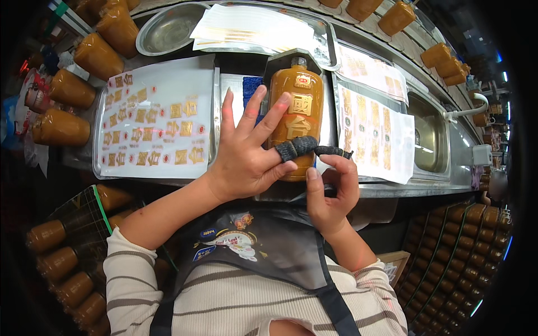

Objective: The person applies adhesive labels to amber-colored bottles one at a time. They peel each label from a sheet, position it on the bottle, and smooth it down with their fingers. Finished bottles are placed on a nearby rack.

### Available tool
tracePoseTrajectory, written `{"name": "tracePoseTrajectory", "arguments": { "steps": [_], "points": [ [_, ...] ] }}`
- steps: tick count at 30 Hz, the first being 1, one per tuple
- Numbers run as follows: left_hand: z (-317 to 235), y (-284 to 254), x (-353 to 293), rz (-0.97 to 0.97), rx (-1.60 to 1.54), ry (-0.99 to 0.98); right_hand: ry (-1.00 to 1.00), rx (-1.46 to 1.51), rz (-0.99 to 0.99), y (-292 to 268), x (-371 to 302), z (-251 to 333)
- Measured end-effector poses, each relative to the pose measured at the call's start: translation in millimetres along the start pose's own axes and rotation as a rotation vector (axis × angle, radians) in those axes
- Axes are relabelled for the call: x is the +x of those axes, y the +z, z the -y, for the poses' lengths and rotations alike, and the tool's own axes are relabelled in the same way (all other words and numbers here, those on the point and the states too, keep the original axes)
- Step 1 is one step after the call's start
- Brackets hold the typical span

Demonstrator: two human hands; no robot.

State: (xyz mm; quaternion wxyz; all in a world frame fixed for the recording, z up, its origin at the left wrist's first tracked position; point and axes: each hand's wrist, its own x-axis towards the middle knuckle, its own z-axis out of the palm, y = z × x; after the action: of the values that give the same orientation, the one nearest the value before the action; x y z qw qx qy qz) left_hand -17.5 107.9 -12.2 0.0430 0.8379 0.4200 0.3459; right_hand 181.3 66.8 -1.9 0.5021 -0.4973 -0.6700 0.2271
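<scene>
An amber-brown bottle (278,93) with raised gold lettering and a small red emblem lies in a dark holder, neck pointing away from me. Over its left side spreads my left hand (244,148), fingers fanned apart. A black ribbed wrap (296,148) covers its index finger, which crosses the bottle's lower half. My right hand (334,199) is beside the bottle's lower right, fingers curled and thumb raised near the index tip. A thin black piece (334,151) lies along its curled finger, close to the left index tip; whether it is worn or pinched, I cannot tell.
To the left, a metal tray (96,151) carries a white sheet (162,84) of gold stickers. Another sticker sheet (400,148) lies right, before a steel sink (431,143). Behind are a metal bowl (168,31) and stacked paper strips (252,25). Brown bottles (66,88) stand around.
</scene>
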Motion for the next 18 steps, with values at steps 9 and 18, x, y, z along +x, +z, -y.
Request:
{"name": "tracePoseTrajectory", "arguments": {
  "steps": [9, 18],
  "points": [
    [28.0, 2.2, 31.2, -0.048, -0.070, -0.103, -0.181, -0.106, 0.094, 14.3, 15.9, -2.1],
    [47.1, -1.0, 30.5, 0.002, -0.156, -0.106, -0.178, -0.082, 0.042, 18.7, 16.0, -4.7]
  ]
}}
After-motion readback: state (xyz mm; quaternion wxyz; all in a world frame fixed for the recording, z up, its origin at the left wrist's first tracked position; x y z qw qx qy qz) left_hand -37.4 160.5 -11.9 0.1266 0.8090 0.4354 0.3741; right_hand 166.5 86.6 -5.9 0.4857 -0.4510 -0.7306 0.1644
